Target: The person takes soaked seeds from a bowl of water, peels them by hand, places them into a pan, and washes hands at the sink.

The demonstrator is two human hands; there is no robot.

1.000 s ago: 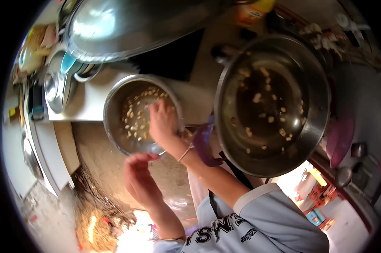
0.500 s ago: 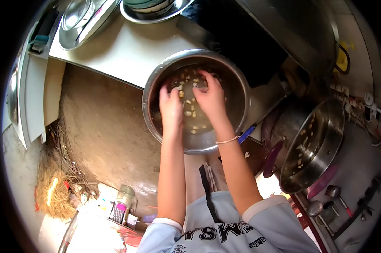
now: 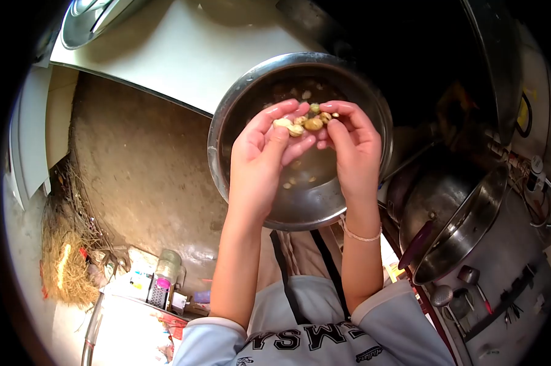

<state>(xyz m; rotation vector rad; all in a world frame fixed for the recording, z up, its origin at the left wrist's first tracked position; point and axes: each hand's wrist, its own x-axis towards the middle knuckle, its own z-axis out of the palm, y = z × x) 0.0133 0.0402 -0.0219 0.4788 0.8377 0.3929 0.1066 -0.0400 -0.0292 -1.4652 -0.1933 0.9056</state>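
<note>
We find the small yellowish pieces (image 3: pixel 314 124) bunched at the fingertips of both hands, above the metal basin (image 3: pixel 306 213). The left hand (image 3: pixel 257 155) is partly curled, its thumb against the paler pieces; the right hand (image 3: pixel 359 149) is half closed, thumb and forefinger about the bunch's other end. We judge that the cupped, facing grip keeps the pieces together, and that holding them over the basin lets drips or strays fall inside. We note more pieces in the basin's cloudy liquid. The basin sits beside the white counter (image 3: pixel 184 55), within easy reach, in our judgement. To the right we record a tilted metal pan (image 3: pixel 461 238) and, beyond it, a perforated ladle (image 3: pixel 442 296).
</note>
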